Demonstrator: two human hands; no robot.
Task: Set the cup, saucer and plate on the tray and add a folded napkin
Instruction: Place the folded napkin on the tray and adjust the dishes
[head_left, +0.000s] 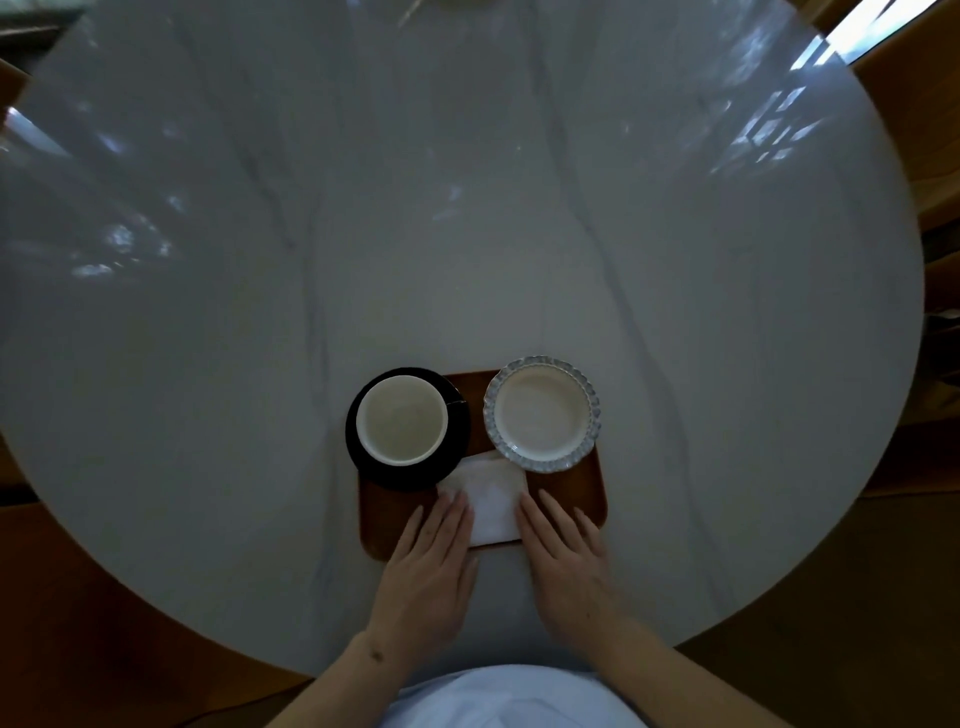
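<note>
Napkin step. Cup (402, 420) on saucer (363, 457) sits at the tray (384, 514)'s far left, plate (542, 414) far right. Napkin (493, 501) lies on the tray's near middle. Left hand (431, 564) and right hand (566, 556) lie flat and open, flanking it. Next, likely: lift the hands clear.

One round marble table (467, 208) carries one wooden tray (582, 493). On the tray there are one white cup (402, 421), one black saucer (363, 462) under it, one white plate (542, 414) with a fluted rim, and one folded white napkin (493, 501). Two bare hands show: one left hand (428, 566), one right hand (566, 561).
</note>
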